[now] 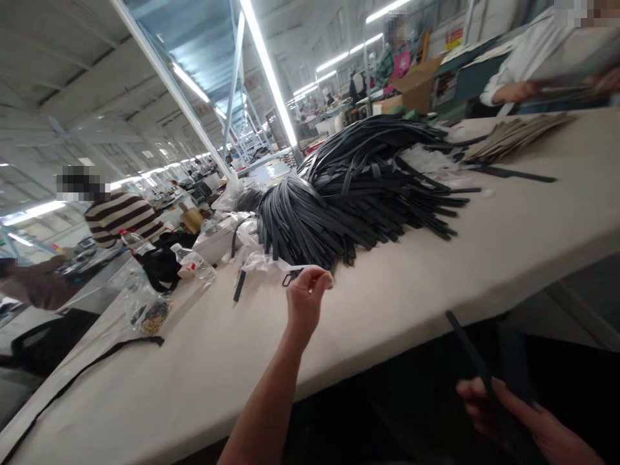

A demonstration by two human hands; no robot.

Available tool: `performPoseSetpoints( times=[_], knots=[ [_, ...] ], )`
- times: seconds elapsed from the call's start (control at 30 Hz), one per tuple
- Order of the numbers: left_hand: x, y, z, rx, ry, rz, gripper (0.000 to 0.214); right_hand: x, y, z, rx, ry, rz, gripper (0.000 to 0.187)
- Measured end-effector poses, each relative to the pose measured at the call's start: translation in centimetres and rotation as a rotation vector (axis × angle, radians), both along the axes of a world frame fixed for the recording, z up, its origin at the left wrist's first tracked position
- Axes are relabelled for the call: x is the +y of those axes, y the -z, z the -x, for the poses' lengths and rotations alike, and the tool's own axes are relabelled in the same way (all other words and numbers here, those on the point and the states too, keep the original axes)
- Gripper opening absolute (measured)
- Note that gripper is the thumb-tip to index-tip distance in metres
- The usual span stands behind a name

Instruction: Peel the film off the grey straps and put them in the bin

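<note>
Over the table's front half, my left hand (306,292) is closed in a pinch; whatever is between its fingertips is too small to make out. Just behind it lie a small dark metal loop (286,280) and a crumpled white plastic bag (261,259). A large heap of dark grey straps (339,200) spreads across the table behind that hand. At the lower right, below the table edge, my right hand (508,410) is wrapped round a dark strap (465,342), which points up and to the left. Slight blur softens this hand.
The pale table (387,303) slopes across the view. On its left are a plastic bottle (194,261), a bag of small brass-coloured parts (155,315) and a long black strip (92,368). Brown straps (516,137) lie at the far right, near a person's white sleeve (513,71).
</note>
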State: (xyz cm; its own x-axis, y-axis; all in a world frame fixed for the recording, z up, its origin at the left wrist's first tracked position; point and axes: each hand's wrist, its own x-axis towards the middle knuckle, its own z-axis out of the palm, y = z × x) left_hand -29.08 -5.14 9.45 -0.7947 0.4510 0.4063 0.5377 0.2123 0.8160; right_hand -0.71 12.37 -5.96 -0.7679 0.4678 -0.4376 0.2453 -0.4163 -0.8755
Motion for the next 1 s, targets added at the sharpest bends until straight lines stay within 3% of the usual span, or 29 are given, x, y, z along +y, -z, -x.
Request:
performPoseSetpoints(
  times=[0.03, 0.13, 0.23, 0.37, 0.57, 0.67, 0.77, 0.87, 1.0],
  knots=[
    [1.0, 0.4, -2.2, -0.095, 0.064, -0.104, 0.018, -0.4, -2.1, 0.7, 0.046, 0.061, 0.115, 0.038],
    [3.1, 2.4, -8.3, -0.349, 0.207, -0.229, 0.017, -0.9, -6.1, 2.8, 0.264, -0.083, 0.334, 0.039],
    [3.5, 4.3, -12.6, -0.481, 0.317, -0.208, 0.016, -0.7, -7.0, 4.0, 0.468, -0.187, 0.472, 0.035],
    [2.8, 5.9, -14.8, -0.585, 0.385, -0.152, 0.017, -0.4, -7.6, 4.1, 0.542, -0.108, 0.492, 0.031],
    [2.3, 7.0, -15.2, -0.783, 0.336, -0.202, 0.025, 0.5, -10.1, 3.0, 0.458, 0.094, 0.212, 0.037],
    [2.6, 7.3, -15.8, -0.836, 0.366, -0.162, 0.029, 1.2, -10.2, 2.8, 0.358, 0.085, 0.006, 0.047],
    [3.1, 7.2, -16.3, -0.887, 0.408, -0.062, 0.040, 1.8, -10.2, 2.9, 0.301, 0.073, -0.305, 0.056],
    [3.8, 6.8, -16.3, -0.890, 0.494, 0.044, 0.029, 2.0, -10.8, 3.1, 0.271, 0.031, -0.598, 0.057],
    [4.8, 6.8, -16.1, -0.935, 0.634, 0.177, 0.016, 1.6, -11.3, 2.9, 0.281, -0.037, -0.734, 0.056]
  ],
)
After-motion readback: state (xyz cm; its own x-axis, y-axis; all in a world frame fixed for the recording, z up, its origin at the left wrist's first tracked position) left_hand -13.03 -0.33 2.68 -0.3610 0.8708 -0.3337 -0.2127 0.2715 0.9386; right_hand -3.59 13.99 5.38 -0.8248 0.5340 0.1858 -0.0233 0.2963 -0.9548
